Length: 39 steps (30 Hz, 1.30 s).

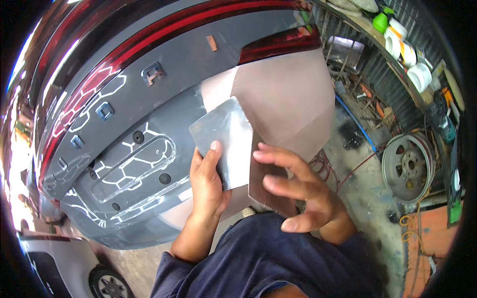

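My left hand (206, 179) is closed on a thin silvery sheet (226, 136), its thumb lying flat on the shiny face. Along the sheet's right edge hangs a dull brown sheet (266, 186); I cannot tell whether the two are joined. My right hand (303, 191) is open over the brown sheet, fingers spread and curved; whether its fingertips touch is unclear. Behind both hands is the car's grey rear panel (184, 109), with a pinkish-brown matte area (288, 94) on its right part. A dark red tail light (280, 44) sits above that area.
At the right, a bare wheel rim (408, 166) stands by a workbench edge. White tubs (420, 75) and a green bottle (380, 22) line a shelf. A blue hose (355, 119) and scrap lie on the floor. Another car (59, 265) is at lower left.
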Each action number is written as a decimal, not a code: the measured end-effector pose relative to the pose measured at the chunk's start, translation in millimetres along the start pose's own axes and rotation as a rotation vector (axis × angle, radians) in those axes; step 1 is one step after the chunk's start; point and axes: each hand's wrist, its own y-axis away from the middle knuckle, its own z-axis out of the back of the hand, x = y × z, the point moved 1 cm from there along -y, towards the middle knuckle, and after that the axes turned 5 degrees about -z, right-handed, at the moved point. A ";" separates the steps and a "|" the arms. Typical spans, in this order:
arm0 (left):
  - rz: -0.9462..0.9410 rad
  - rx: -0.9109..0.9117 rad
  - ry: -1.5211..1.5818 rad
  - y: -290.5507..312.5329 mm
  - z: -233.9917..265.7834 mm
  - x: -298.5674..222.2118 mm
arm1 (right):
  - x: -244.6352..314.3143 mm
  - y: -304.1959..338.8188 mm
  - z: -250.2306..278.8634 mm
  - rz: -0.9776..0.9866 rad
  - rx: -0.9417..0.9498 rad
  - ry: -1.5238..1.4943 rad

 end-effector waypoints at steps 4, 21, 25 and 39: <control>0.024 -0.017 0.052 -1.5 -0.6 3.8 | -15.7 7.1 7.6 -0.049 0.033 0.330; -0.345 0.187 -0.443 5.1 13.0 -28.1 | 12.6 -7.4 20.5 -0.091 0.165 0.977; -0.489 0.034 -0.528 0.1 18.8 -24.7 | 4.6 -2.4 18.5 -0.163 0.241 0.923; -0.685 -0.154 -0.265 22.0 34.7 -42.1 | -84.8 -44.0 -6.0 -0.160 -0.338 0.983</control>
